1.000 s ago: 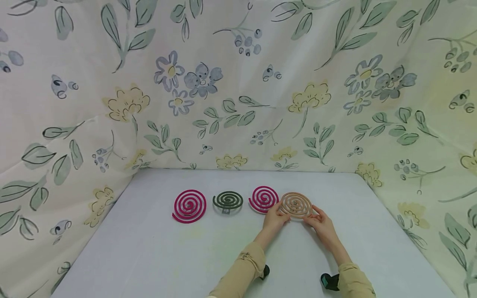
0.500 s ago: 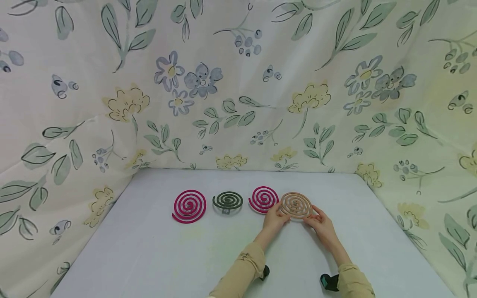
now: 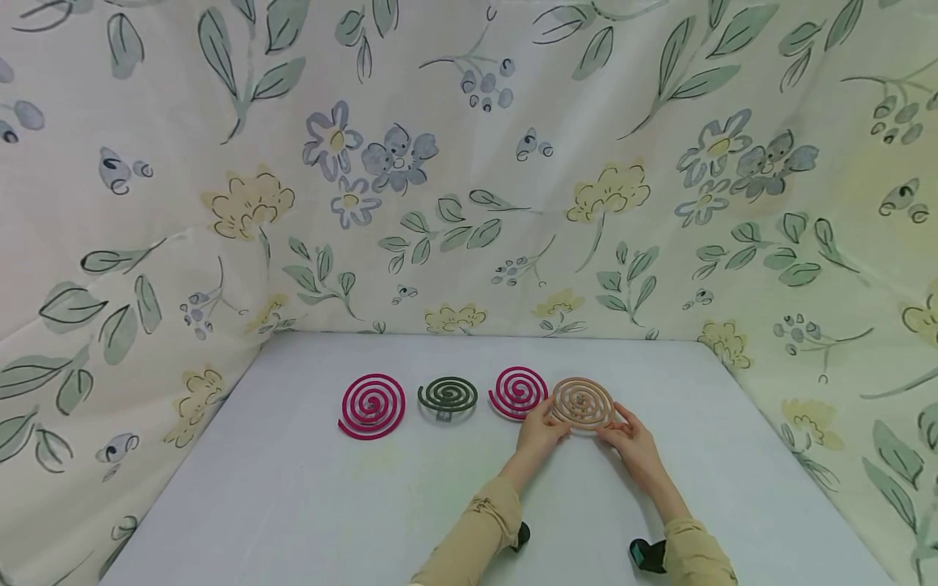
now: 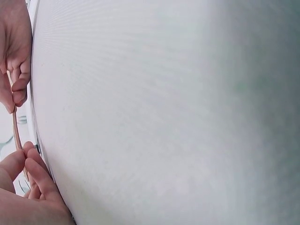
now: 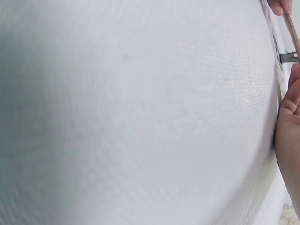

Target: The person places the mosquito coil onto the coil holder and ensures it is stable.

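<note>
Both my hands hold a tan mosquito coil (image 3: 582, 404) by its near edge, at the right of the row in the head view. My left hand (image 3: 541, 430) pinches its left side between thumb and fingers. On the opposite side, my right hand (image 3: 632, 439) grips the rim the same way. Seen edge-on in the left wrist view, the coil (image 4: 18, 131) spans from the left hand (image 4: 40, 187) below to the right hand (image 4: 16, 61) above. A small dark metal piece (image 5: 288, 57) appears beside the coil in the right wrist view.
Left of my hands stand a magenta coil (image 3: 519, 392), a dark green coil (image 3: 449, 395) and another magenta coil (image 3: 372, 405). A small metal stand (image 3: 444, 416) shows under the green one. Floral cloth (image 3: 469, 244) walls in the white table (image 3: 330, 505).
</note>
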`<act>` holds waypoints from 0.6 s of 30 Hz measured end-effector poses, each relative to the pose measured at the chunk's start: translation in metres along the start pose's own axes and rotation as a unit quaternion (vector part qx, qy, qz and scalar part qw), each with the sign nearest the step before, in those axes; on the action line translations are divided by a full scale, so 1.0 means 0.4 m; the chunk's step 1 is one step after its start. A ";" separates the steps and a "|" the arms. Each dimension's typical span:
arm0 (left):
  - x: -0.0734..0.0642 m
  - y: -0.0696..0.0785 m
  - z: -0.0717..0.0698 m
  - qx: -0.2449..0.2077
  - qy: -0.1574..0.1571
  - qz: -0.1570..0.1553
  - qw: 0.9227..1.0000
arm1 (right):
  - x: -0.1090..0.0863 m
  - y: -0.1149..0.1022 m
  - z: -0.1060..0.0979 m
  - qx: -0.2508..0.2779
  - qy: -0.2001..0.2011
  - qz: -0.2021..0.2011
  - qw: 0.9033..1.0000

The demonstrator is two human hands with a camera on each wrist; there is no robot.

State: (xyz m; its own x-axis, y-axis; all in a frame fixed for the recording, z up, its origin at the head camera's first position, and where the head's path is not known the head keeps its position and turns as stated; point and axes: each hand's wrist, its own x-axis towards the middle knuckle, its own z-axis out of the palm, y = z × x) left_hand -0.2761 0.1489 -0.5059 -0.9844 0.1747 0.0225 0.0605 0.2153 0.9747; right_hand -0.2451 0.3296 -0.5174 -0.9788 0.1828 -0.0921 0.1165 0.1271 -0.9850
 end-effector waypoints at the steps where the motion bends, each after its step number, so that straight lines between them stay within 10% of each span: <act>1: 0.000 0.000 0.000 0.001 0.001 0.001 1.000 | 0.000 0.000 0.000 0.001 0.000 -0.001 1.000; 18: 0.007 -0.005 0.005 0.002 0.007 -0.005 1.000 | 0.002 0.001 0.002 0.004 0.002 -0.003 1.000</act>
State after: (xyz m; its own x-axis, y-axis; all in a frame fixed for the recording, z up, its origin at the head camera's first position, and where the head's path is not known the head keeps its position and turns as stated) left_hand -0.2785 0.1509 -0.5080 -0.9870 0.1599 0.0160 0.0517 0.2217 0.9737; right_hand -0.2458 0.3290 -0.5181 -0.9789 0.1862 -0.0848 0.1084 0.1209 -0.9867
